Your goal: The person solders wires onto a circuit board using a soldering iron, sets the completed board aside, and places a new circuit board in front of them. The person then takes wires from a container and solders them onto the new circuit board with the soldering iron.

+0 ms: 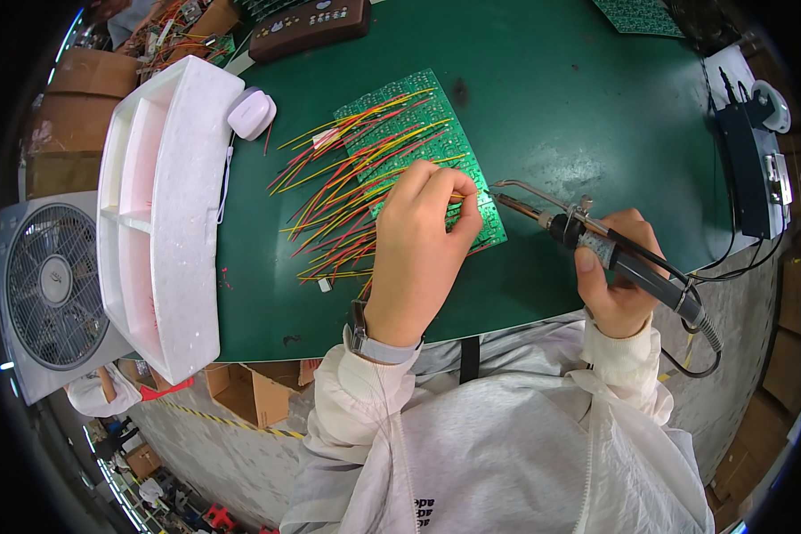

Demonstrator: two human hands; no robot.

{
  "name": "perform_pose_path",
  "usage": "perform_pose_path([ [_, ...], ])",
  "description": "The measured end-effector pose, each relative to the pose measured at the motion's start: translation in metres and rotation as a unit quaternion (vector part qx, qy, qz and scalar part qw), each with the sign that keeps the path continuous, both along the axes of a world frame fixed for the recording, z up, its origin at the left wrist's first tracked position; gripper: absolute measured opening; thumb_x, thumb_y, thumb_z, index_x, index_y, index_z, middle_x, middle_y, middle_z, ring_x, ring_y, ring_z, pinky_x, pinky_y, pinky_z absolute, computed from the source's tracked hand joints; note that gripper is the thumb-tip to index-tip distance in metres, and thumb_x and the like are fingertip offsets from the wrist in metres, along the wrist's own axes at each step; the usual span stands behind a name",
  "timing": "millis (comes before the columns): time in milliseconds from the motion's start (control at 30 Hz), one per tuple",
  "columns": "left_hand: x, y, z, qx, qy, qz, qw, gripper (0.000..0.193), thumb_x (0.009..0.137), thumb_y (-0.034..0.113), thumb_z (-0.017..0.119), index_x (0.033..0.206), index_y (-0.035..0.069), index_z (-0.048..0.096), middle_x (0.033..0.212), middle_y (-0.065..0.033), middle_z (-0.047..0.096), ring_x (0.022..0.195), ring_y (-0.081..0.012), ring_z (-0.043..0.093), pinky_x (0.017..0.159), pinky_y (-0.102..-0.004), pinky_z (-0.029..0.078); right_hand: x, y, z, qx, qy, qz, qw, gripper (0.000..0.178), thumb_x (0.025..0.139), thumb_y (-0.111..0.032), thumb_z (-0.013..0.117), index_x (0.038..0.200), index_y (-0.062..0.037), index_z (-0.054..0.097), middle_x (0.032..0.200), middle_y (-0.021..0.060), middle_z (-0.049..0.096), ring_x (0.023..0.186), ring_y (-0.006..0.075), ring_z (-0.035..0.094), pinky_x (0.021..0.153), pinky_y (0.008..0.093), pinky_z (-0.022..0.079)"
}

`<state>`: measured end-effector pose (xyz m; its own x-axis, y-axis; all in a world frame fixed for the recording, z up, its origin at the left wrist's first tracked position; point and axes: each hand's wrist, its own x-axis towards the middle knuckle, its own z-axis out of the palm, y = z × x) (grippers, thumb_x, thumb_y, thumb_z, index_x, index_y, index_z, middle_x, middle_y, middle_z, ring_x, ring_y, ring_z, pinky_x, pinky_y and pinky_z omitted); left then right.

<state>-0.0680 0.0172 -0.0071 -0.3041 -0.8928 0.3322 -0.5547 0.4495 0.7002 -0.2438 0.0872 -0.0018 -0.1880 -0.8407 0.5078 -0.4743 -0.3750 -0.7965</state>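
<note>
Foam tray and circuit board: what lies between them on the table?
Head view: mainly red and yellow wires trailing off the board, plus a pale case and white cord beside the tray.

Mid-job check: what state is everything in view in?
Circuit board: lying flat
Red and yellow wires: fanned out leftward
Left hand: closed, apparently pinching a wire
Soldering iron: held, tip near board's right edge; heat unclear
Right hand: closed on the iron
Foam tray: open
Lavender case: appears shut
Box fan: running or stopped, unclear
</note>
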Motion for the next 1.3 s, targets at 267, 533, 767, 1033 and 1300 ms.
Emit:
perform_pose_path([
  [267, -0.002, 0.001, -0.001, -0.006, 0.023, 0.002, 1.000, 0.010, 0.066, -0.006, 0.059, 0.073, -0.001, 0.054, 0.070, -0.0076, 0.053, 0.061, -0.0177, 0.053, 0.056, -0.0264, 0.043, -0.003, 0.001, 0.007, 0.039, 0.001, 0.020, 0.999, 0.022, 0.060, -0.003, 0.066, 0.079, 0.0026, 0.054, 0.067, 0.0079, 0.054, 0.054, 0.0137, 0.050, 0.051, 0.0237, 0.041],
  [533, -0.003, 0.003, -0.005, -0.023, 0.019, 0.014, 0.999, 0.011, 0.066, -0.006, 0.059, 0.075, -0.001, 0.053, 0.070, -0.0074, 0.051, 0.061, -0.0172, 0.052, 0.056, -0.0265, 0.042, -0.002, -0.001, 0.012, 0.030, 0.038, 0.034, 0.998, 0.023, 0.061, -0.001, 0.065, 0.080, 0.0018, 0.053, 0.067, 0.0087, 0.054, 0.055, 0.0151, 0.052, 0.052, 0.0247, 0.043],
  [767, -0.002, 0.004, -0.004, -0.017, 0.026, 0.013, 0.999, 0.012, 0.066, -0.006, 0.059, 0.075, -0.001, 0.053, 0.071, -0.0075, 0.051, 0.062, -0.0172, 0.052, 0.056, -0.0266, 0.042, -0.002, 0.000, 0.012, 0.041, 0.022, 0.034, 0.998, 0.024, 0.060, 0.001, 0.065, 0.081, 0.0020, 0.053, 0.067, 0.0085, 0.054, 0.056, 0.0144, 0.051, 0.053, 0.0241, 0.042],
  [1033, -0.004, 0.005, -0.005, -0.022, 0.035, 0.012, 0.999, 0.012, 0.065, -0.006, 0.059, 0.074, 0.000, 0.053, 0.071, -0.0074, 0.050, 0.062, -0.0175, 0.052, 0.056, -0.0271, 0.042, 0.000, 0.002, 0.006, 0.035, -0.005, 0.014, 0.999, 0.024, 0.059, 0.001, 0.065, 0.080, 0.0022, 0.053, 0.067, 0.0075, 0.054, 0.055, 0.0126, 0.050, 0.051, 0.0228, 0.040],
  [1300, -0.003, 0.004, -0.005, -0.024, 0.030, 0.014, 0.999, 0.013, 0.065, -0.007, 0.059, 0.075, 0.000, 0.052, 0.070, -0.0073, 0.050, 0.061, -0.0177, 0.051, 0.055, -0.0274, 0.041, -0.004, 0.005, 0.006, 0.004, -0.034, -0.009, 0.999, 0.022, 0.063, -0.004, 0.065, 0.081, 0.0025, 0.053, 0.069, 0.0076, 0.055, 0.058, 0.0125, 0.048, 0.055, 0.0233, 0.039],
])
